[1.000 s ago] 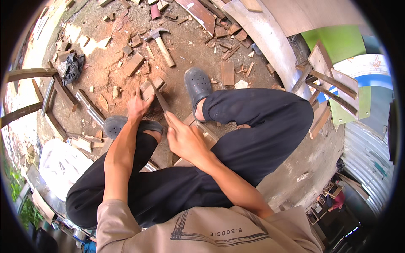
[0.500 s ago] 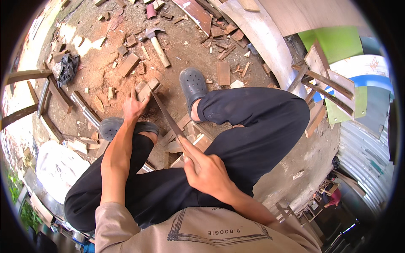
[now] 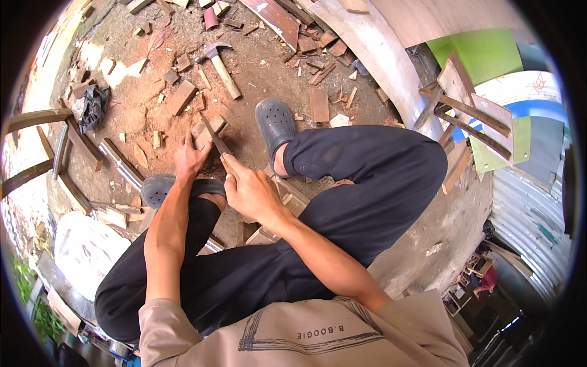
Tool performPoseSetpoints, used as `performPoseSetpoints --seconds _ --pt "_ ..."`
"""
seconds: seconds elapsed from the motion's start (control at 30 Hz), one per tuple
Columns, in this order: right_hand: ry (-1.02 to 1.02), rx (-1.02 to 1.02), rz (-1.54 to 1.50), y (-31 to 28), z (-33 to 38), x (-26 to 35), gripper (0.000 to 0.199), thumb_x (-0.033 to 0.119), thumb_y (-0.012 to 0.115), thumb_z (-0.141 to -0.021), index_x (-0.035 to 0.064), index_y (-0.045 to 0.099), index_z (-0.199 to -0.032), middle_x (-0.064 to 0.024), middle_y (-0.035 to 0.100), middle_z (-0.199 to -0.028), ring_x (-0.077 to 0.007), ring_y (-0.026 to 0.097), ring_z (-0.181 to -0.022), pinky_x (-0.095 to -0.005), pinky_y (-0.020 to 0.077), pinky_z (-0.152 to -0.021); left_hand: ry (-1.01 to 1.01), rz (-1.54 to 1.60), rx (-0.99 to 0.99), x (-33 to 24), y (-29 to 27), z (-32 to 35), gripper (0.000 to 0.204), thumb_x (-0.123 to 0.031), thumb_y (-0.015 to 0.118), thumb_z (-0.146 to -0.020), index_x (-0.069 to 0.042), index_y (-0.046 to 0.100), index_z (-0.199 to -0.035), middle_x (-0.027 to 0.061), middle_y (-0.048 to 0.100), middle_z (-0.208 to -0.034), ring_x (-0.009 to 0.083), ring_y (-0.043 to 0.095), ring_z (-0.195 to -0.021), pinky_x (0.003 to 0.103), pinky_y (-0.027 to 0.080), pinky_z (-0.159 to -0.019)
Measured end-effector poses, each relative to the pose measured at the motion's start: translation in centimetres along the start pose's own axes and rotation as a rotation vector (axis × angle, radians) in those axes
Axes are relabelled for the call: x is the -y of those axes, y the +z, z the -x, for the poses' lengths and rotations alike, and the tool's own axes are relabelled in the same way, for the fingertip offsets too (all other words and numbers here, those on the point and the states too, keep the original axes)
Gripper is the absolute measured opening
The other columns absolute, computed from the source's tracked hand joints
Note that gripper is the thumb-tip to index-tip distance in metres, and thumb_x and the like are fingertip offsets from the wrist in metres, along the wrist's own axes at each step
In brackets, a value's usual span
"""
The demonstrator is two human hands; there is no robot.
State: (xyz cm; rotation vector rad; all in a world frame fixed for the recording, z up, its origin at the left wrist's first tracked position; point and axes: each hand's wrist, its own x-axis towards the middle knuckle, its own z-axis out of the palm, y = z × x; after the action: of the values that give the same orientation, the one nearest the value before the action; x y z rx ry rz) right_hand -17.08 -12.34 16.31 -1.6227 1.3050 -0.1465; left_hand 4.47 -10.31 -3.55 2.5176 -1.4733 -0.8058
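Note:
My left hand is closed on a short wooden block low between my feet, its fingers over the block's near left side. In my right hand is a handsaw, gripped by its handle. Its dark, narrow blade lies across the block, close to my left fingers, with the tip past the far side. My right fingers hide most of the handle. How deep the blade sits in the wood cannot be seen. Orange-brown sawdust covers the ground around the block.
A claw hammer lies beyond the block among several wood offcuts. My dark clogs flank the work. A wooden frame stands at left, near a black plastic bag. Boards and a wooden stool are at right.
My right hand has pushed the handsaw forward and to the left, away from my body, so the blade reaches further past the block. My left hand stays on the block.

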Motion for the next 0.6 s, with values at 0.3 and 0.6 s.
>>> performPoseSetpoints --seconds 0.3,0.6 --pt "0.099 0.086 -0.042 -3.1 3.3 2.1 0.048 0.022 0.054 -0.095 0.0054 0.055 -0.140 -0.0294 0.070 -0.087 -0.0507 0.068 -0.079 -0.0571 0.0556 -0.074 -0.031 -0.024 0.033 0.5 -0.2 0.3 0.095 -0.069 0.063 -0.083 0.000 0.049 -0.146 0.0288 0.061 -0.131 0.0453 0.061 -0.120 0.052 0.049 -0.101" --pt "-0.085 -0.066 -0.102 -5.3 9.9 1.3 0.051 0.018 0.055 -0.096 0.0072 0.051 -0.146 -0.0280 0.069 -0.092 -0.0473 0.068 -0.076 -0.0538 0.0549 -0.068 -0.020 -0.045 -0.040 2.0 0.5 -0.1 0.090 -0.063 0.066 -0.083 -0.003 0.049 -0.147 0.0292 0.061 -0.131 0.0462 0.063 -0.117 0.053 0.051 -0.098"
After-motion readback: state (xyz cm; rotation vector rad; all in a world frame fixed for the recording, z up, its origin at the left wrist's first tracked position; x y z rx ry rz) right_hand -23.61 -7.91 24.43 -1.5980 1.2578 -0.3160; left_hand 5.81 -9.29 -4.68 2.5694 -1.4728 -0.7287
